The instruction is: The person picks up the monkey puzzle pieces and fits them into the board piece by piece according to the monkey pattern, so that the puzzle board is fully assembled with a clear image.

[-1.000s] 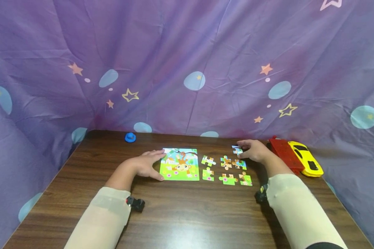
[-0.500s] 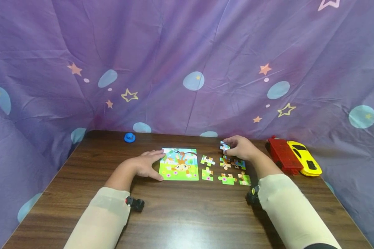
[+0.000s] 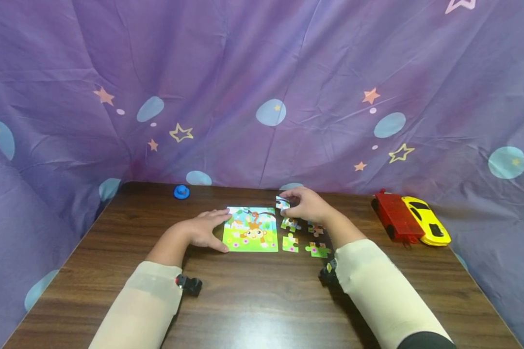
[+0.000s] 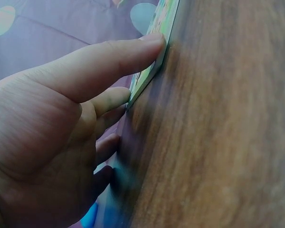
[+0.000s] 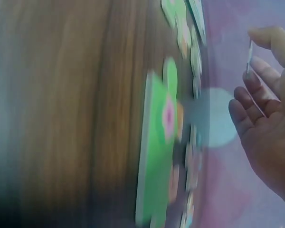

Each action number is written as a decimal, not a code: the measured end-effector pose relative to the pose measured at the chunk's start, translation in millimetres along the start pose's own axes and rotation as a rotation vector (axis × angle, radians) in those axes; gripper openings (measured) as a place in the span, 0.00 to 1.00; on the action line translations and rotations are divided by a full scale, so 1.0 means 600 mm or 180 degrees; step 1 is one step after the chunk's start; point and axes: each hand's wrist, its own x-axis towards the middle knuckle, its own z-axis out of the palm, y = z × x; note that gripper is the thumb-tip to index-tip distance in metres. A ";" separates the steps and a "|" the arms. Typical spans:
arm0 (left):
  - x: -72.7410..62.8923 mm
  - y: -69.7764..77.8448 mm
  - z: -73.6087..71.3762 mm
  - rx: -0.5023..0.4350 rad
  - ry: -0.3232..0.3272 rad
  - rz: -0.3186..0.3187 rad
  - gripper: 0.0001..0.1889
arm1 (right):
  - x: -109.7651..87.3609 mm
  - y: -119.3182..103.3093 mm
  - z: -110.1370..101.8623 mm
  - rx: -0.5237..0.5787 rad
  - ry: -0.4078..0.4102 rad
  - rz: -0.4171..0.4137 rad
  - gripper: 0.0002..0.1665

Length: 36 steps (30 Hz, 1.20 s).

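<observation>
A square monkey-picture puzzle (image 3: 255,246) lies flat on the table. My left hand (image 3: 200,231) rests at its left side, fingers spread. In the left wrist view the straight thumb (image 4: 109,58) lies across the corner of the puzzle (image 4: 162,56). My right hand (image 3: 309,206) pinches a blue and white jigsaw piece (image 3: 281,202) between thumb and fingertips, just beyond the puzzle's back right corner. Edge-on, that piece (image 5: 250,58) is a thin sliver in the right wrist view, held above the table. Loose green pieces (image 3: 290,244) lie right of the puzzle, some hidden by my right arm.
At the back left sits a small blue toy duck (image 3: 181,192). A red toy cart (image 3: 397,217) and a yellow toy car (image 3: 426,220) stand side by side at the right. A purple patterned cloth (image 3: 227,97) hangs behind the brown wooden table (image 3: 253,300).
My right hand has lifted the jigsaw piece from the back right of the loose pieces and carried it left towards the puzzle. The left hand stays where it was.
</observation>
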 end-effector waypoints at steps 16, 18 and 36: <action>-0.003 0.002 0.001 0.0005 0.0008 0.0085 0.56 | 0.030 -0.046 0.055 -0.0266 -0.0321 -0.0085 0.34; -0.004 0.002 0.000 0.0007 0.0011 0.0081 0.56 | 0.031 -0.049 0.059 -0.0266 -0.0354 -0.0061 0.34; -0.002 0.003 0.000 0.0025 0.0007 0.0042 0.56 | 0.032 -0.061 0.072 -0.0504 -0.0567 -0.0011 0.34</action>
